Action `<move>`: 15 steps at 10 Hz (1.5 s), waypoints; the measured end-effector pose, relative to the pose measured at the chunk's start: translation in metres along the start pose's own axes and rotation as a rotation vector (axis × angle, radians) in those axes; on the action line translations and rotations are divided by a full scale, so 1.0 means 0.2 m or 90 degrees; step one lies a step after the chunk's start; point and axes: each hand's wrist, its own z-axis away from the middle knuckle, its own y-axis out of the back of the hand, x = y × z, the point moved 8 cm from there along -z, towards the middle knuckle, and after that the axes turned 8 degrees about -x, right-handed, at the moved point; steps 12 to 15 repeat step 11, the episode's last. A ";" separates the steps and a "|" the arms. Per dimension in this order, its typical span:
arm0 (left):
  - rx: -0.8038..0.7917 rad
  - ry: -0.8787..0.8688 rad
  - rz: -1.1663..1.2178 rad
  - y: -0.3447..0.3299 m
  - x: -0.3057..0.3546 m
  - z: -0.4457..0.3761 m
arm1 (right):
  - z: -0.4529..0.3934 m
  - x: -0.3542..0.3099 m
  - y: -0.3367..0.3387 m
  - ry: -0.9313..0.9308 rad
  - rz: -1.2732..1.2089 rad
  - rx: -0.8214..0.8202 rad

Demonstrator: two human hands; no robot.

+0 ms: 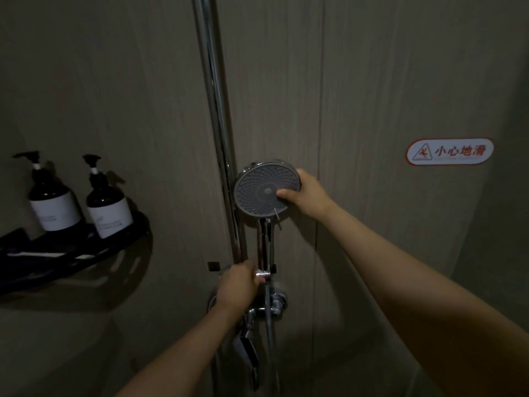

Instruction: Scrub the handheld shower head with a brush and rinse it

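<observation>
A right hand gripped the shower head's rim, still docked on the rail; left-hand fingers pinched its bracket knob. A careless tug risked jamming or dropping it.

Two dark pump bottles stand side by side on a black corner shelf; a red-bordered slip-warning sticker is on the wall.
</observation>
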 end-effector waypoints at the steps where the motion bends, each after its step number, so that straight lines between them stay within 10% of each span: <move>1: -0.029 0.005 0.073 0.00 -0.01 0.01 | -0.01 -0.01 -0.01 0.004 0.040 -0.011; 4: 0.059 0.021 0.225 0.34 0.05 -0.03 | -0.01 -0.01 0.01 -0.037 0.141 0.006; 11: 0.114 0.145 0.830 0.72 0.15 0.40 | 0.29 0.02 -0.01 -0.180 -0.238 0.114; 15: 0.114 0.145 0.830 0.72 0.15 0.40 | 0.29 0.02 -0.01 -0.180 -0.238 0.114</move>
